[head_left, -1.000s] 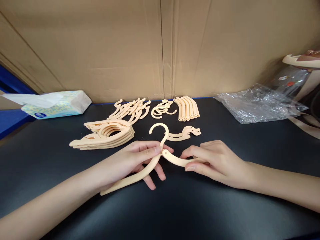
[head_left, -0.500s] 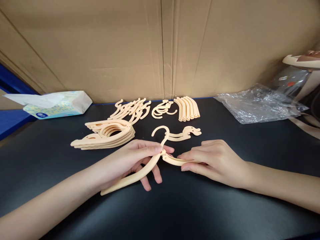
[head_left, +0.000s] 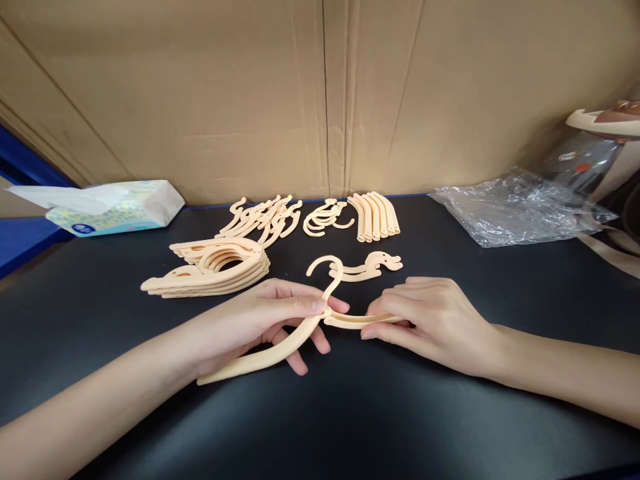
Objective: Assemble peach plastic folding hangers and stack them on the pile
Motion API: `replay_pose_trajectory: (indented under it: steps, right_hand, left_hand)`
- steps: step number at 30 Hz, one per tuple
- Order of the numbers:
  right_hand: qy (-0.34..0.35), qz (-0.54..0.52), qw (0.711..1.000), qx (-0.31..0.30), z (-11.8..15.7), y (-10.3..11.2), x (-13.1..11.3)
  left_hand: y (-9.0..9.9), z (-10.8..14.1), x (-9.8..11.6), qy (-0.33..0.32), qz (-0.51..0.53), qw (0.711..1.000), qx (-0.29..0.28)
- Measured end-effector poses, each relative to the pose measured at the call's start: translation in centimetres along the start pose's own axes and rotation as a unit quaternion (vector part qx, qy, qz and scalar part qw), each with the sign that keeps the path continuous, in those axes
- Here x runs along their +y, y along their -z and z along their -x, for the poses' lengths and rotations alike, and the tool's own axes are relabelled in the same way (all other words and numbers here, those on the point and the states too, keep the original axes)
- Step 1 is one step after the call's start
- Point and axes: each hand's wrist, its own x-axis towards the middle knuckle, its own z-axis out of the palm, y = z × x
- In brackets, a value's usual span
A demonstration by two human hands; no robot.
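A cream plastic folding hanger (head_left: 270,353) is held between both hands above the black table. My left hand (head_left: 280,310) pinches it with thumb and forefinger at the central joint, where the hook rises; the other fingers spread beneath. One arm of the hanger slants down along the left palm. My right hand (head_left: 430,313) grips the other arm (head_left: 350,322), its outer end hidden by the fingers. Just behind the hook lies a duck-headed hanger arm (head_left: 383,261) on the table. To the left sits a stack of folded hangers (head_left: 225,277).
At the back lie several animal-headed arms (head_left: 260,217), loose hooks (head_left: 327,215) and a row of curved arms (head_left: 374,217). A tissue pack (head_left: 115,208) stands at left. A crumpled clear plastic bag (head_left: 515,207) lies at right. A cardboard wall (head_left: 210,100) borders the table (head_left: 350,420).
The hook and joint have shifted slightly right and down, and the right-hand arm now sits more level. Both hands keep their grip. Everything else on the table is where it was.
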Motion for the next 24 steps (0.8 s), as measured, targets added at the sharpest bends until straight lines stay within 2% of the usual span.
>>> replay_pose_trajectory:
  steps: [5, 14, 24]
  right_hand:
    - [0.002, 0.001, 1.000, -0.005, 0.0, 0.0, -0.1]
    - [0.002, -0.024, 0.999, -0.041, -0.2, 0.4, -0.2]
    - [-0.010, -0.019, 0.999, -0.041, -0.3, 0.3, 0.2]
  left_hand:
    - [-0.1, 0.1, 0.2, 0.007, -0.002, 1.000, 0.001]
    - [-0.6, -0.3, -0.8, -0.040, -0.041, 0.998, 0.020]
    - [-0.3, -0.2, -0.3, -0.012, -0.009, 1.000, 0.017]
